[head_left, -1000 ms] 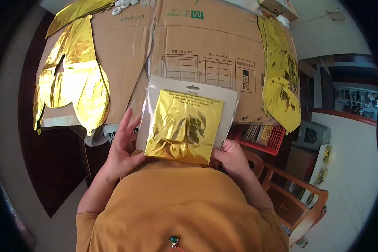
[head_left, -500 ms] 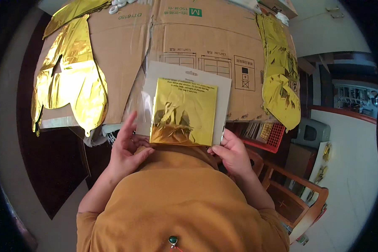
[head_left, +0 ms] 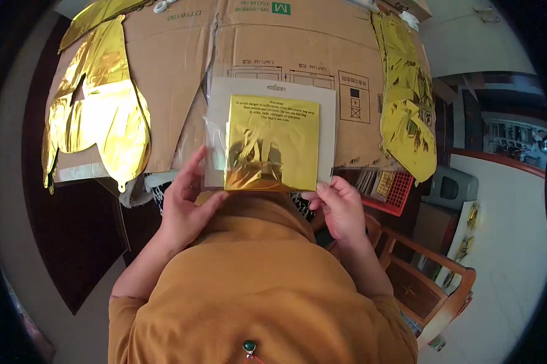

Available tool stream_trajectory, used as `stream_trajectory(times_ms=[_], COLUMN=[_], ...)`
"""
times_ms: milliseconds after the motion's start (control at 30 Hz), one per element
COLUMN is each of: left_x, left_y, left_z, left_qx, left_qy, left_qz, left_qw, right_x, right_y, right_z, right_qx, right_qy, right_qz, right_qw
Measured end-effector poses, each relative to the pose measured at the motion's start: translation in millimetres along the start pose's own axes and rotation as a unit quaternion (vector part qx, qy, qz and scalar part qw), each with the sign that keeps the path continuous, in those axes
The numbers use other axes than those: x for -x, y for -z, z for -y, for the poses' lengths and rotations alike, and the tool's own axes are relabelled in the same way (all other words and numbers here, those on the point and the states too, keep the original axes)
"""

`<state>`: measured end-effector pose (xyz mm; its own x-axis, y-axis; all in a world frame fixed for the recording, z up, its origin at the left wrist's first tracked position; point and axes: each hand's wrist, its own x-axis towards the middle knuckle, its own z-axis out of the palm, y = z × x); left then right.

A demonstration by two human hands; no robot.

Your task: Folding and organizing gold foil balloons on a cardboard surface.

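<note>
A clear plastic hang bag (head_left: 214, 133) holds a folded gold foil sheet (head_left: 273, 148) in front of a white backing card (head_left: 327, 121). It is tilted up over the near edge of the cardboard. My right hand (head_left: 340, 203) pinches its lower right corner between thumb and fingers. At the lower left corner is my left hand (head_left: 188, 197), open, thumb and fingers apart beside the bag's edge. Whether its hidden fingers bear on the bag's back cannot be told.
Flattened cardboard (head_left: 158, 79) covers the table. Flat gold foil balloons lie along its left (head_left: 112, 115) and right (head_left: 410, 103) sides. Below the right edge stands a red basket (head_left: 398, 197), with a wooden chair (head_left: 416, 285) nearer me and a grey plastic stool (head_left: 452, 191) beyond.
The bag has moved slightly up and away from me, with both hands beside it. My right hand keeps its pinch; the left stays spread.
</note>
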<state>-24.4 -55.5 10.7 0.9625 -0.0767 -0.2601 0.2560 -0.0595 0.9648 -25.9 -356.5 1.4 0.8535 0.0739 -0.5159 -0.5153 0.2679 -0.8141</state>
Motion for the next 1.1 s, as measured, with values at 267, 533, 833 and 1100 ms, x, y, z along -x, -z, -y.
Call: stream_trajectory(times_ms=[267, 533, 833, 1100], left_x=[6.5, 3.8, 0.6, -4.1], left_y=[-0.7, -2.4, 0.9, 6.4], left_z=[7.8, 9.0, 2.3, -3.8], left_qx=[-0.014, -0.077, -0.115, -0.221], left_qy=[0.021, -0.004, -0.016, -0.068], left_qz=[-0.039, -0.024, -0.034, -0.047], left_qw=[0.999, 0.997, 0.993, 0.972], right_x=[-5.7, -0.8, -4.7, -16.5], right_y=[19.9, -12.9, 6.6, -8.4], right_z=[2.2, 2.9, -21.0, -10.7], right_qx=[0.032, 0.092, 0.345, 0.317], right_qy=[-0.009, 0.199, 0.251, 0.221], right_qz=[0.007, -0.034, -0.081, -0.099], right_qw=[0.999, 0.975, 0.901, 0.917])
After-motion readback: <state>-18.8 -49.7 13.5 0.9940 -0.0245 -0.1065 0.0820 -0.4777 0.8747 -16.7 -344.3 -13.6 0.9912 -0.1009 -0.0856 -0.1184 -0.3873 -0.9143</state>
